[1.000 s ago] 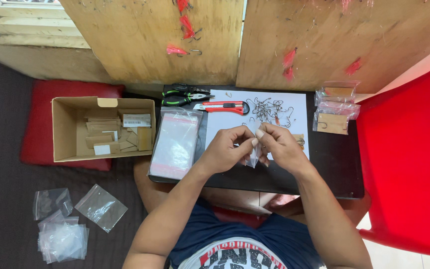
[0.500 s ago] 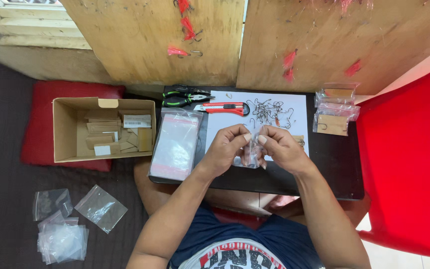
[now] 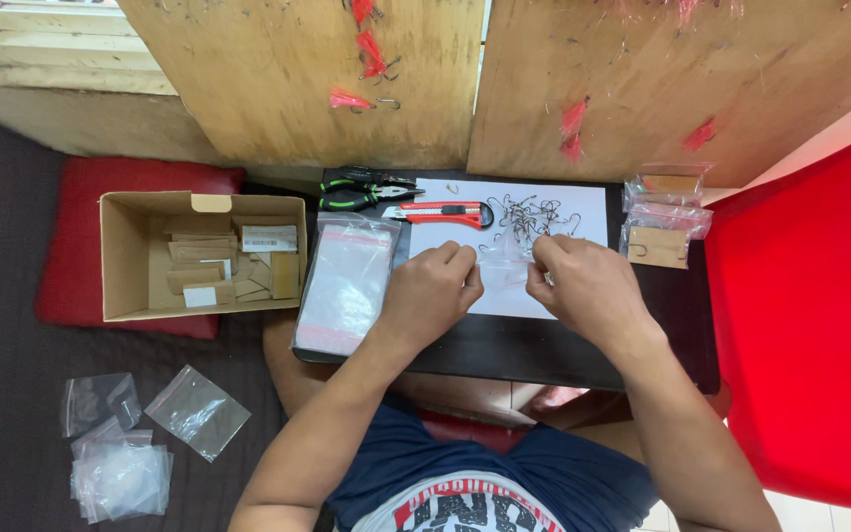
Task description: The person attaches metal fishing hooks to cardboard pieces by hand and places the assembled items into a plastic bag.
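My left hand point(image 3: 433, 288) and my right hand point(image 3: 583, 284) pinch the two ends of a small clear plastic bag point(image 3: 502, 264), stretched between them over a white sheet point(image 3: 583, 212) on a small black table point(image 3: 504, 340). A loose pile of metal fish hooks point(image 3: 529, 217) lies on the sheet just beyond my fingers. Whether anything is inside the bag cannot be made out.
A stack of clear zip bags point(image 3: 347, 284) lies left of my hands. Green-handled pliers point(image 3: 361, 192) and a red utility knife point(image 3: 440, 212) sit at the table's far edge. Filled bags point(image 3: 664, 222) are at right, an open cardboard box point(image 3: 199, 254) at left, a red chair point(image 3: 810, 325) beside me.
My hands have drawn apart, stretching the small bag between them; before they were close together around it.
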